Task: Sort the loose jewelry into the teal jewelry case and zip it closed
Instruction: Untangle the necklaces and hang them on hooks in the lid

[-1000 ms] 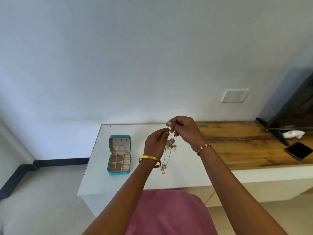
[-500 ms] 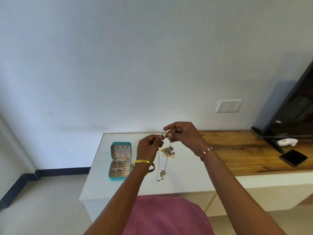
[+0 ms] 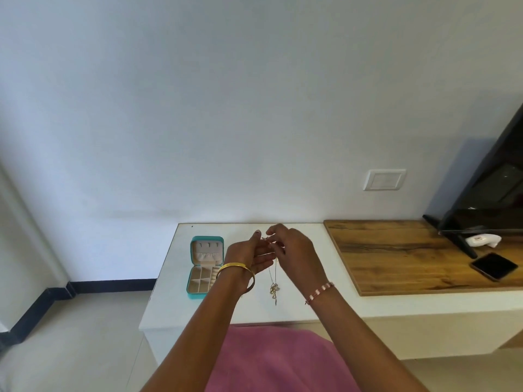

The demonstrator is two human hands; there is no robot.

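The teal jewelry case (image 3: 205, 267) lies unzipped on the white table (image 3: 181, 306), its lid folded back and beige compartments showing. Just right of it, both hands are raised above the table. My right hand (image 3: 295, 251) pinches the top of a thin gold necklace (image 3: 274, 291), whose chain hangs down with a cluster of pendants at its end. My left hand (image 3: 249, 256), with a gold bangle on its wrist, is turned palm up with its fingers stretched under the chain and its thumb raised beside the clasp. Any other loose jewelry is hidden behind the hands.
A wooden top (image 3: 410, 253) adjoins the white table on the right. It carries a dark phone (image 3: 493, 266), a white device (image 3: 482, 240) and a black TV (image 3: 492, 188). A wall switch (image 3: 384, 179) sits above; tiled floor lies to the left.
My left hand has opened out from a pinch to a palm-up pose under the chain. The small pile of jewelry seen on the table earlier is now covered by the hands.
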